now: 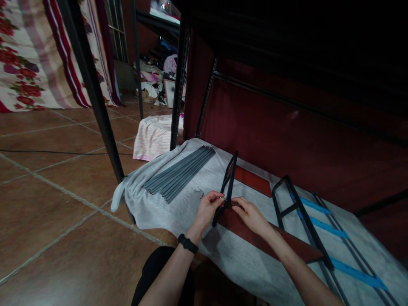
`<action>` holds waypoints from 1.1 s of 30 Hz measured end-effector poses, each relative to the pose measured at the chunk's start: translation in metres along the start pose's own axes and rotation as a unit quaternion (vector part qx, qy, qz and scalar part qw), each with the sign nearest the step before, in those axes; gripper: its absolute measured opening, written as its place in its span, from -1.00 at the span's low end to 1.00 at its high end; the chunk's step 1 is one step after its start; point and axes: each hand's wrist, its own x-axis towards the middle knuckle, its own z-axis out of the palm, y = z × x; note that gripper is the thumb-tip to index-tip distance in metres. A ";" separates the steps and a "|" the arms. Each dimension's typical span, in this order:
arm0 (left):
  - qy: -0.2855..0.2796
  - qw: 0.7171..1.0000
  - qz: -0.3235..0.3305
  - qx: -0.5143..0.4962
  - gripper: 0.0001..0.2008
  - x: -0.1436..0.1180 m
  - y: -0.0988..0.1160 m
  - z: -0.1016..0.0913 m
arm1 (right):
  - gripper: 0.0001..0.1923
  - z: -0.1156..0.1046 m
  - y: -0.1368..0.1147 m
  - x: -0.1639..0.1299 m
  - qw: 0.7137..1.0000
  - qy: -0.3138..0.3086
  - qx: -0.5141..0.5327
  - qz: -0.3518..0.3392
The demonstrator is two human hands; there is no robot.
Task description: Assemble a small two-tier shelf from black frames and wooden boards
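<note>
My left hand [208,209] is closed in a pinch at the near side of an upright black metal frame [233,176]. A tiny shiny piece seems to sit at its fingertips, too small to name. On the frame's other side, my right hand [250,216] has its thumb and fingers closed on the frame's lower bar, where it meets the end of a long reddish-brown board [291,243]. A second reddish-brown board [255,182] lies behind, flat on the grey cloth. Small metal hardware [198,190] is scattered left of the frame.
Grey metal tubes [183,172] lie bundled on the grey cloth [145,214]. Another black frame [301,208] stands to the right, near blue strips [357,272] over dark rails. Black rack posts [95,93] rise at the left. A cable [63,152] crosses the tiled floor.
</note>
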 end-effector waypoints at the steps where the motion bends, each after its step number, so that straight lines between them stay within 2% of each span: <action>1: 0.004 1.000 0.000 0.002 -0.78 0.000 0.000 0.000 | -0.73 0.000 0.000 0.000 1.000 0.003 -0.001 0.001; 5: 0.014 1.000 0.003 0.015 -0.80 -0.001 0.002 -0.001 | -0.72 0.002 -0.002 -0.001 1.000 0.016 -0.005 0.008; 14: -0.033 0.998 0.021 0.055 -0.86 0.003 0.007 -0.007 | -0.73 0.002 -0.002 0.001 1.000 0.022 0.007 0.001; 23: -0.053 0.996 0.027 0.069 -0.85 0.006 0.011 -0.008 | -0.72 0.001 -0.004 0.002 1.000 0.010 -0.013 0.024; 29: -0.041 0.997 0.027 0.061 -0.84 0.005 0.009 -0.007 | -0.73 0.001 -0.004 0.004 1.000 0.010 -0.020 0.010; 33: -0.021 0.998 0.021 0.052 -0.80 0.003 0.006 -0.005 | -0.79 0.004 -0.009 0.006 0.999 0.025 -0.033 0.025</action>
